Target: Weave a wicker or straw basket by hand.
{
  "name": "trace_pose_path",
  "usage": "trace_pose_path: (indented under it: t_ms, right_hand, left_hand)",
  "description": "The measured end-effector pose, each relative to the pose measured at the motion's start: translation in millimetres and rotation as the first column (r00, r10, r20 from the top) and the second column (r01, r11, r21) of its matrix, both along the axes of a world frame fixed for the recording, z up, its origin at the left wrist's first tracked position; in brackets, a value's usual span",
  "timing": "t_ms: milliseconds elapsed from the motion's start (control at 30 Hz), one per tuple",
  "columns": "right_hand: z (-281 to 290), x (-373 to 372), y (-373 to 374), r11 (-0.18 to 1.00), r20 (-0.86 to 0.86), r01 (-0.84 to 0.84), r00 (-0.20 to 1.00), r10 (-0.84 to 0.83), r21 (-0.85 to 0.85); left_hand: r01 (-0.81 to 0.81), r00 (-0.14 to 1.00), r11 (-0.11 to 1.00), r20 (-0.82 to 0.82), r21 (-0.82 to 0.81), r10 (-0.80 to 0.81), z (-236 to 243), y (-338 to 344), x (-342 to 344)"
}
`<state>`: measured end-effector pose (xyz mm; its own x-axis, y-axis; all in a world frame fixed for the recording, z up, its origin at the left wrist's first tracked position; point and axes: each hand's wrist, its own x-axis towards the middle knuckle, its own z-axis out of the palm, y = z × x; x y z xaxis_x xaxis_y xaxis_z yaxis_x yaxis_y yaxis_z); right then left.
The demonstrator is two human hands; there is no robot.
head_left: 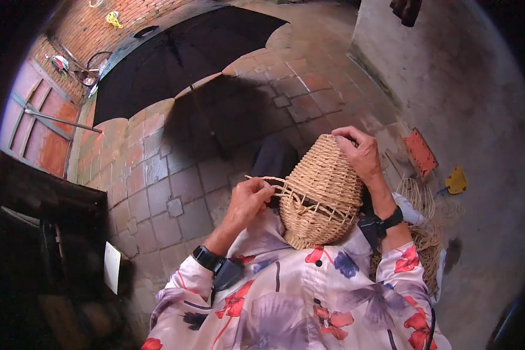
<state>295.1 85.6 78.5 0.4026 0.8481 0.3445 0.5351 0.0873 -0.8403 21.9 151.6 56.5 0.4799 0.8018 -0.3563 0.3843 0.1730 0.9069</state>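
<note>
- Basket (328,172) of straw-coloured cord lies tilted in the lap, narrow collar toward the floral shirt (306,291), tapered end pointing away.
- Left hand (248,201): fingertips closed in a pinch on loose cord strands (279,188), just beyond the basket's left edge; strands run into the open band there.
- Right hand (360,154): thumb laid on the wall, fingers curled over the far end, gripping it; the fingertips are hidden.
- Done, as judged: the broad wall between far end and open band is packed in close, even rows; the part between band and collar is likewise dense.
- Left, as judged: the band across the lower half shows a dark slot with only sparse strands bridging it, so this section reads as unfilled. Loose ends at the left edge are not tucked in.
- Estimate: body mostly formed, band work in hand. Underside and inside not visible; their state cannot be told.
- Stock: a cord bundle (429,254) lies beyond the right forearm, near the wall-side edge of the tiled floor (181,189); cord supply appears ample.
</note>
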Motion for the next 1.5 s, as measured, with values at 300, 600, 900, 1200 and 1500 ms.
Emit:
trace_pose_path:
  t_ms: [300, 600, 900, 1200, 1500]
  right_hand:
    - [0, -2, -4, 0.999, -0.015, 0.045, 0.999, -0.045, 0.003]
    - [0, -3, -3, 0.999, -0.018, 0.052, 0.999, -0.051, 0.017]
    - [3, -5, -7, 0.997, -0.073, 0.070, 0.995, -0.067, 0.044]
    - [1, -4, -6, 0.996, -0.069, 0.072, 0.995, -0.069, 0.052]
    - [6, -5, -6, 0.994, -0.058, 0.070, 0.996, -0.065, 0.087]
  left_hand:
    - [-0.011, 0.975, 0.877, -0.190, 0.481, 0.116, -20, 28, -15]
    - [0.281, 0.956, 0.958, 0.109, -0.058, -0.273, -1, 23, 7]
    - [0.078, 0.952, 0.938, 0.304, -0.339, 0.030, -4, 35, 9]
    - [0.184, 0.982, 0.967, 0.080, -0.178, -0.172, 0, 25, 13]
    - [0.338, 0.934, 0.899, -0.017, -0.280, -0.357, -6, 42, 19]
